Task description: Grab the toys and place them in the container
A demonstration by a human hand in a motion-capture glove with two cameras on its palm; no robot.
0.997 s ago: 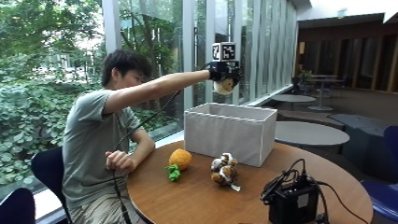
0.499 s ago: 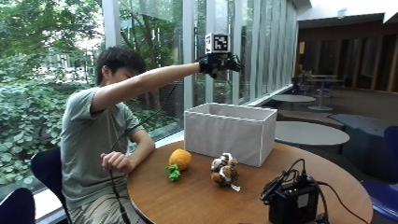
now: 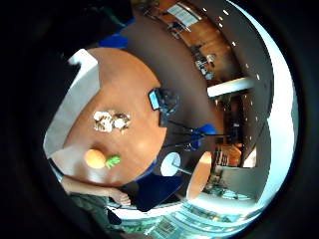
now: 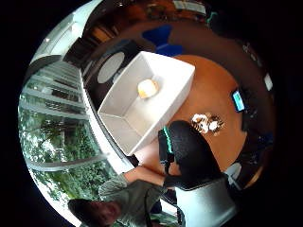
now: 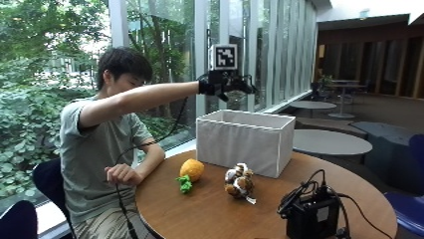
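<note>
Gloved right hand (image 5: pixel 226 84) raised above white container (image 5: pixel 244 142), fingers spread and holding nothing, round yellow toy (image 4: pixel 147 88) lying inside, directly beneath the palm

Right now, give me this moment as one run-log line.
right hand: open, above container | one toy inside | on table: orange toy, brown-white toy

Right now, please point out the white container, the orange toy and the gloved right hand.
white container (image 5: pixel 244 142): outside view, front wall.
orange toy (image 5: pixel 192 169): outside view, middle of its round orange body.
gloved right hand (image 5: pixel 226 84): outside view, middle of the black glove.
</note>
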